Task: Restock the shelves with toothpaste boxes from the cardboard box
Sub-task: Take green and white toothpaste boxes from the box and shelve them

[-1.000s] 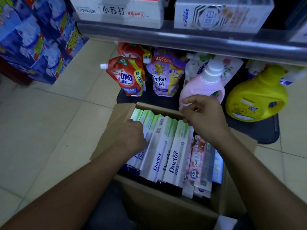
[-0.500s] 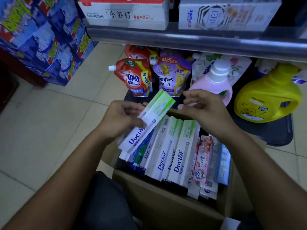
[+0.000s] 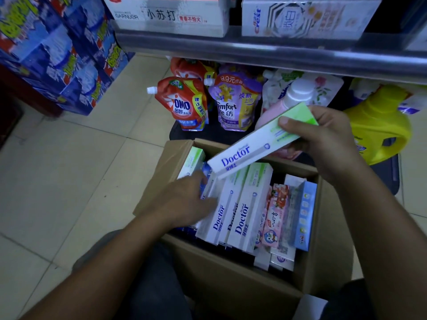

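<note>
**A:** Which one matters now?

**B:** The long white card toothpaste box with a green end and blue "Doctor" lettering (image 3: 254,146). It hangs above the open brown cardboard box (image 3: 231,285), clear of the packed row. The right grip (image 3: 323,144) is clenched round its green end, thumb on top and fingers behind.

**A:** How does it lie?

**B:** Slanted. Its long axis runs from the lettered end, low over the cardboard box's middle, up to the green end past the cardboard box's far right corner. Nearly the whole length juts leftward and downward from the grip.

**A:** And the other?

**B:** The left grip (image 3: 184,204) is down in the cardboard box's left side, fingers among the upright white toothpaste boxes (image 3: 245,215). It's blurred, so I can't tell whether it pinches one or only touches.

**A:** Where would it go?

**B:** The grey metal shelf (image 3: 254,51) sits above and beyond the cardboard box, with white cartons on it. I'd judge the right grip the nearer one. The long axis would need swinging level before it goes in.

**A:** Its condition?

**B:** Crisp edges, uncrushed, probably light. Held at one end, the free end could dip or catch the shelf lip.
</note>
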A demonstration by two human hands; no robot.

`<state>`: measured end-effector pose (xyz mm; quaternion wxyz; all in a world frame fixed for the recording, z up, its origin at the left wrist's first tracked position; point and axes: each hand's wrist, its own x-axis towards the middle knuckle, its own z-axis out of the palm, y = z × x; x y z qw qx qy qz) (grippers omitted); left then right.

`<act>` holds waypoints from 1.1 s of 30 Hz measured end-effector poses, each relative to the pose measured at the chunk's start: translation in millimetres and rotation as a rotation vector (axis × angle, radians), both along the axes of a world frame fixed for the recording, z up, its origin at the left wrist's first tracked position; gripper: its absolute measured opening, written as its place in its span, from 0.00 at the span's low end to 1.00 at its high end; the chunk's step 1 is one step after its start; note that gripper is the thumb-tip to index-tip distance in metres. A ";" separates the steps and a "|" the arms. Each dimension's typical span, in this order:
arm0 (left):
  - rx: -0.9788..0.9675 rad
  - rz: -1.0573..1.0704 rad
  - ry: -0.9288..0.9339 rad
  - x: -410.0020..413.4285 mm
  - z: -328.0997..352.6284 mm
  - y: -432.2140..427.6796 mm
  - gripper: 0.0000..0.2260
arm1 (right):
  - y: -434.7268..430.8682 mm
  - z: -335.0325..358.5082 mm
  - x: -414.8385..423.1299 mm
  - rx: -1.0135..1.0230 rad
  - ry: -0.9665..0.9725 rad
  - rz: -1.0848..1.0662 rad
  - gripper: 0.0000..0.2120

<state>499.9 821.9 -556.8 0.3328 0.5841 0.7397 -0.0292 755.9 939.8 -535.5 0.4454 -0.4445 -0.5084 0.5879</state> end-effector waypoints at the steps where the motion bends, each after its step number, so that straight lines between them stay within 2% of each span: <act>1: -0.057 -0.046 0.023 6.4 -4.8 -5.2 0.24 | 2.3 0.4 2.8 0.012 0.008 -0.018 0.05; 3: -0.137 -0.128 0.068 20.3 -14.6 -12.4 0.34 | 4.7 1.4 5.8 0.020 0.021 -0.033 0.05; 5: -0.130 -0.163 0.121 28.5 -24.1 -15.9 0.39 | 5.5 1.9 6.2 0.005 0.030 -0.041 0.05; 11: -0.097 -0.079 0.035 22.4 -26.8 -15.5 0.36 | 6.5 2.4 1.6 -0.012 0.061 -0.042 0.03; 13: -0.085 -0.034 -0.016 17.1 -25.6 -18.8 0.38 | 6.7 2.8 0.0 -0.021 0.080 -0.056 0.02; 17: -0.079 -0.165 0.108 19.3 -28.6 -28.5 0.47 | 9.1 3.0 -2.8 -0.030 0.081 -0.081 0.06; 19: -0.036 -0.170 0.131 22.5 -33.1 -30.7 0.45 | 9.5 3.0 -4.8 -0.038 0.084 -0.087 0.06; 22: 0.032 -0.117 0.113 14.4 -29.3 -30.2 0.36 | 8.5 3.5 -7.1 -0.046 0.095 -0.089 0.04; 25: 0.121 0.058 -0.039 -12.8 -11.4 -20.1 0.23 | 8.4 7.3 -9.0 -0.051 0.125 -0.102 0.03; 29: 0.324 0.419 -0.508 -49.8 16.3 0.6 0.12 | 9.5 18.9 -12.5 -0.058 0.200 -0.138 0.08; 33: 0.434 0.443 -0.753 -72.2 42.2 7.9 0.10 | 3.7 39.7 -21.7 -0.102 0.290 -0.169 0.09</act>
